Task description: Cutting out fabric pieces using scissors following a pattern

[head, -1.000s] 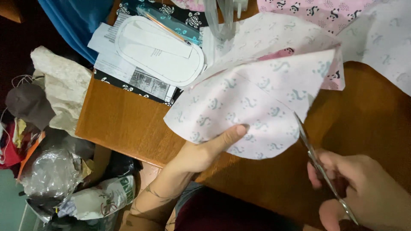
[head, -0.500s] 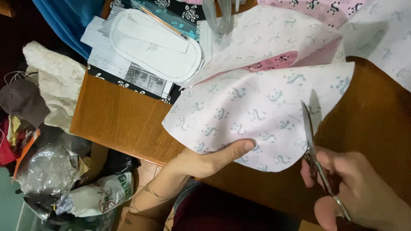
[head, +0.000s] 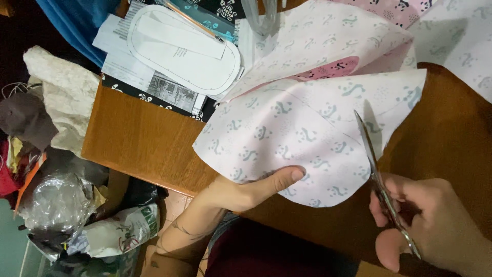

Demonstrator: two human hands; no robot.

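Gripped scissors point(head: 376, 169) now bite deeper into the fabric point(head: 302, 133) than before.

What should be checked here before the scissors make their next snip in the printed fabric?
1. Right hand grips the scissors: ok.
2. Blades meet the printed fabric at its edge: ok.
3. Left hand holds the fabric, thumb on top: ok.
4. Left hand lies apart from the blades: ok.
5. Drawn curved line on the fabric shows ahead of the blades: ok, faint.
6. Nothing lies under the fabric on the wooden table along the cut: cannot tell.
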